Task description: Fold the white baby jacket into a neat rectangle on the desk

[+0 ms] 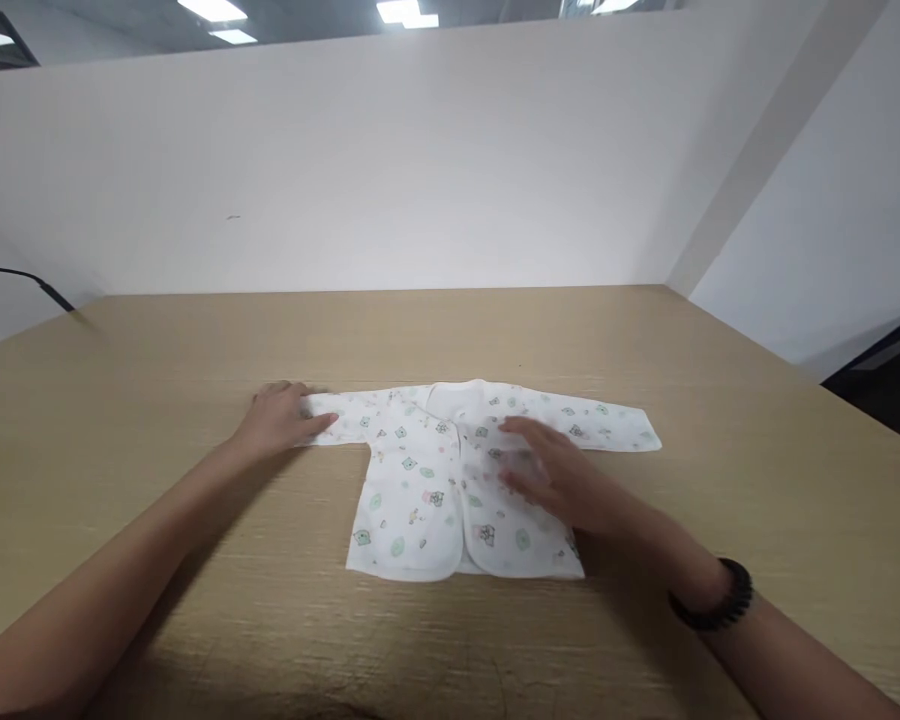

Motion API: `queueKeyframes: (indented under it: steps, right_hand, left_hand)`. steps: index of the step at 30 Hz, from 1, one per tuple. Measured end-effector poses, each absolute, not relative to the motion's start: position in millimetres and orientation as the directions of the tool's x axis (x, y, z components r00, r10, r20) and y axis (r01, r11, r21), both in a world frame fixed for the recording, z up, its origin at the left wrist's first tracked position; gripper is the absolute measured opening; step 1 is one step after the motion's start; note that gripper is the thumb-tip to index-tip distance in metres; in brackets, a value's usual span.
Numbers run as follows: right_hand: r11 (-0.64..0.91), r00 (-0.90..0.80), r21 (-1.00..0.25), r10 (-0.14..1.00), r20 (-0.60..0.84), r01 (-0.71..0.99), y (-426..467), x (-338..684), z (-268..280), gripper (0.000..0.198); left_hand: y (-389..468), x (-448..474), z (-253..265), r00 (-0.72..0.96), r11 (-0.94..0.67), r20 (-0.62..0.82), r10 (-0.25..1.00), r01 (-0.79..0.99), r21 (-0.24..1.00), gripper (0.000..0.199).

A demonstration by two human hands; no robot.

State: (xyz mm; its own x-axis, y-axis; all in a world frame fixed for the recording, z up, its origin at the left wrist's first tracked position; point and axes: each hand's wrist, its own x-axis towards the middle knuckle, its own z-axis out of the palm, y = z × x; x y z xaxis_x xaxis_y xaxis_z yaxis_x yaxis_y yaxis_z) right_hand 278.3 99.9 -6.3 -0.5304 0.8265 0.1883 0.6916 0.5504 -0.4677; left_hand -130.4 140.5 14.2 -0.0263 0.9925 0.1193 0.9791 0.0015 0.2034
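A small white baby shirt [412, 490] with a print of green and grey figures lies spread out, its front panels meeting at the middle and both sleeves stretched sideways. My left hand [276, 418] rests on the end of the left sleeve, its thumb apart from the fingers and the cuff partly hidden under it. Over the right front panel is my right hand [551, 470], slightly blurred, with fingers apart and nothing in them. Whether it touches the cloth I cannot tell. A black coiled band [736, 595] circles my right wrist.
The shirt lies on a wide wood-coloured table [270, 630]. A white partition [390, 170] closes off the far side, with another panel at the right. A black cable [52, 292] reaches the table at far left. Something dark [892, 370] stands beyond the right edge.
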Motion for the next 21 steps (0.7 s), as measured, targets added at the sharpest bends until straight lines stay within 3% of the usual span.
queueKeyframes:
  steps: [2, 4, 5, 7, 9, 11, 15, 21]
  right_hand:
    - [0.585, -0.596, -0.402, 0.795, 0.112, 0.704, 95.0, 269.3, -14.4, 0.065]
    - [0.594, -0.607, -0.355, 0.79, 0.087, 0.722, 95.6, 267.6, -21.2, 0.069]
    - [0.592, -0.606, -0.348, 0.791, 0.081, 0.727, 97.4, 268.8, -23.1, 0.07]
    - [0.588, -0.604, -0.347, 0.794, 0.073, 0.731, 102.7, 272.0, -22.7, 0.071]
    - [0.573, -0.588, -0.368, 0.805, 0.085, 0.732, 111.0, 272.4, -17.1, 0.065]
    - [0.554, -0.553, -0.419, 0.822, 0.138, 0.719, 123.6, 266.9, -8.8, 0.049]
    - [0.598, -0.503, -0.476, 0.801, 0.325, 0.645, 157.8, 241.7, 0.4, 0.037]
    - [0.655, -0.554, -0.449, 0.755, 0.351, 0.607, 180.4, 218.6, -24.0, 0.029]
  left_hand:
    - [132.3, -118.4, 12.6, -0.068, 0.016, 0.221, 0.973, 0.974, 0.228, 0.076]
    - [120.5, -99.4, 9.8, 0.073, -0.153, 0.288, 0.955, 0.952, 0.266, 0.082]
    - [114.3, -88.7, 8.9, 0.208, -0.275, 0.262, 0.942, 0.928, 0.251, 0.078]
    - [104.4, -68.2, 9.9, 0.487, -0.486, 0.061, 0.871, 0.84, 0.24, 0.07]
    - [101.8, -50.1, 15.8, 0.582, -0.542, -0.099, 0.807, 0.797, 0.266, 0.064]
    - [109.0, -33.2, 24.7, 0.555, -0.514, -0.093, 0.827, 0.812, 0.277, 0.056]
    - [142.2, 0.0, 31.6, 0.497, -0.505, 0.119, 0.86, 0.791, 0.346, 0.035]
    - [171.7, 15.6, 1.2, 0.514, -0.538, 0.185, 0.837, 0.712, 0.451, 0.015]
